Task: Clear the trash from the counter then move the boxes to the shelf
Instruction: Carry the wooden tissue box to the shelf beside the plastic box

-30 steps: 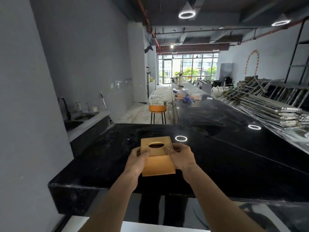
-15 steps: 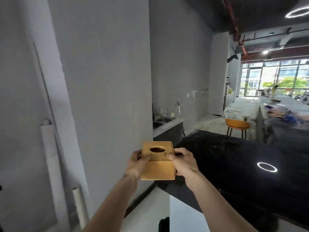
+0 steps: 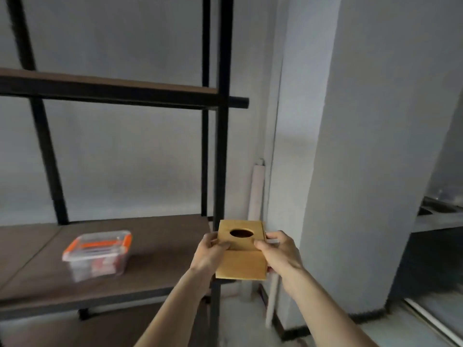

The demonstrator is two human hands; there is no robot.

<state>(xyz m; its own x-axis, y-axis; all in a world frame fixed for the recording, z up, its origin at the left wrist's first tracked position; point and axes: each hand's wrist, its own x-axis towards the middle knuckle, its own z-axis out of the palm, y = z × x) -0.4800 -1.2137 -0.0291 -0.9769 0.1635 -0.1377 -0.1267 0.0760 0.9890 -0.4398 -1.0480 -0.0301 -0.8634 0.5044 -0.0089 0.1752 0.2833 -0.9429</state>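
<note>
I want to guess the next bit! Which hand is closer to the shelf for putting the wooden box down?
Probably the left hand. It grips the wooden tissue box on the side facing the shelf board, where the clear container sits. The right hand holds the far side, so it would likely just steady.

We see the lidded container [image 3: 96, 254] at nine o'clock smeared by blur, its contents unreadable; the shelf [image 3: 155, 249] runs off the left edge.
</note>
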